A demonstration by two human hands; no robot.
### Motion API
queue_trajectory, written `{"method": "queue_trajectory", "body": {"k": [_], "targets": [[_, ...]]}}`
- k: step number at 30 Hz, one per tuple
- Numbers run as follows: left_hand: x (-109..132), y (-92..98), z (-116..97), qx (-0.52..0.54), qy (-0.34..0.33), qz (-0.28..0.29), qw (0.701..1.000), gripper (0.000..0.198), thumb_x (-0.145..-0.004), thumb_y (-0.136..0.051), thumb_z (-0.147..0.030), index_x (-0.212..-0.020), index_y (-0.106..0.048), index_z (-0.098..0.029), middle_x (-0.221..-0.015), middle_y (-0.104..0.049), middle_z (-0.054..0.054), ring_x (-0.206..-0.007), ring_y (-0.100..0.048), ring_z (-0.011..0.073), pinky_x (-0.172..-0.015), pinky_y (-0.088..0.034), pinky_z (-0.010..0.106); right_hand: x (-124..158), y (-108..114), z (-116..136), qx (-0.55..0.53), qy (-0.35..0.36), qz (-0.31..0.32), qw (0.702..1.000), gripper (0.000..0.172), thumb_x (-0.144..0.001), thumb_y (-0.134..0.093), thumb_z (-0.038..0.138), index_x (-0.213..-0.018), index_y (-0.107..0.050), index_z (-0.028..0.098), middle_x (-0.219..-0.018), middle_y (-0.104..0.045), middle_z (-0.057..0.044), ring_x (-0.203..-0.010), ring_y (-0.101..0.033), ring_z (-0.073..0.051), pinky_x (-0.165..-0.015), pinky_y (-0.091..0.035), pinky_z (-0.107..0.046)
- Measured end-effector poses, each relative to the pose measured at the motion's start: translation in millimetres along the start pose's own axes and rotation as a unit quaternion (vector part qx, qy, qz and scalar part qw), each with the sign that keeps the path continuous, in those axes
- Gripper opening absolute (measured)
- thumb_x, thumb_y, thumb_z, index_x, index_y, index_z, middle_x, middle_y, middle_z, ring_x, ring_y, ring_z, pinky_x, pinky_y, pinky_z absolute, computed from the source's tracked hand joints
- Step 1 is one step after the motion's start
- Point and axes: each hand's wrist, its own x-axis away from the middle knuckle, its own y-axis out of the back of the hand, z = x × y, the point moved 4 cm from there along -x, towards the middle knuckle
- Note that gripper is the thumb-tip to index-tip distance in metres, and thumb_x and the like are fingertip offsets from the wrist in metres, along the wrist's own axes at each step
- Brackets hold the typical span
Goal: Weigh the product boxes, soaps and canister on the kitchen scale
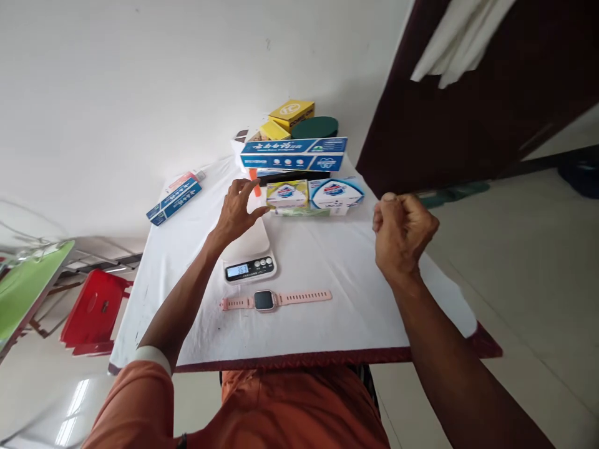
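My left hand point(238, 209) hovers over the back of the white kitchen scale point(249, 249), fingers and thumb spread apart. Its fingertips are close to the left end of a yellow-and-white soap box point(287, 194); whether they touch it I cannot tell. The scale's lit display appears to read 363. A blue-and-white soap box point(337, 193) sits beside the yellow one, both on top of a pale green-and-white box point(309, 212). Over the table's right side, my right hand point(402, 234) is closed in a fist, with nothing seen in it. A pink-strapped smartwatch point(264, 300) lies in front of the scale.
Behind the soap stand a long blue-and-white toothpaste box point(294, 154), yellow boxes point(291, 113) and a dark green round lid point(314, 127). Another toothpaste box point(174, 201) lies at the left edge of the white-covered table point(355, 318). A red stool point(96, 308) stands left.
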Motion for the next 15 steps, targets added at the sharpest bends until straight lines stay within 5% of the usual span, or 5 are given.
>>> {"method": "queue_trajectory", "body": {"k": [2, 8, 15], "targets": [[10.0, 13.4, 24.4, -0.012, 0.026, -0.020, 0.999, 0.062, -0.093, -0.071, -0.049, -0.146, -0.050, -0.026, -0.138, -0.056, 0.015, -0.131, -0.053, 0.0311, -0.108, -0.049, 0.050, 10.4, -7.4, 8.4, -0.019, -0.012, -0.011, 1.000, 0.043, -0.102, -0.049, 0.050, -0.066, -0.048, 0.026, -0.059, -0.049, -0.002, -0.055, -0.044, -0.017, -0.058, -0.034, -0.035], [44.2, 53.2, 134.8, -0.074, 0.201, -0.078, 0.974, 0.061, -0.088, -0.076, -0.048, -0.139, -0.055, -0.024, -0.138, -0.057, 0.018, -0.135, -0.051, 0.0380, -0.112, -0.042, 0.058, 38.1, -49.2, 20.6, 0.048, 0.057, 0.177, 0.981, 0.045, -0.095, -0.058, 0.051, -0.061, -0.045, 0.025, -0.055, -0.045, 0.002, -0.054, -0.041, -0.014, -0.061, -0.036, -0.032], [71.3, 72.5, 231.4, -0.134, 0.390, -0.013, 0.911, 0.074, -0.079, -0.080, -0.044, -0.141, -0.050, -0.018, -0.152, -0.044, 0.028, -0.144, -0.040, 0.0474, -0.112, -0.033, 0.063, 43.6, -72.1, 3.8, 0.107, 0.091, 0.259, 0.956, 0.044, -0.097, -0.053, 0.049, -0.062, -0.042, 0.026, -0.056, -0.046, 0.001, -0.052, -0.040, -0.015, -0.058, -0.036, -0.033]]}}
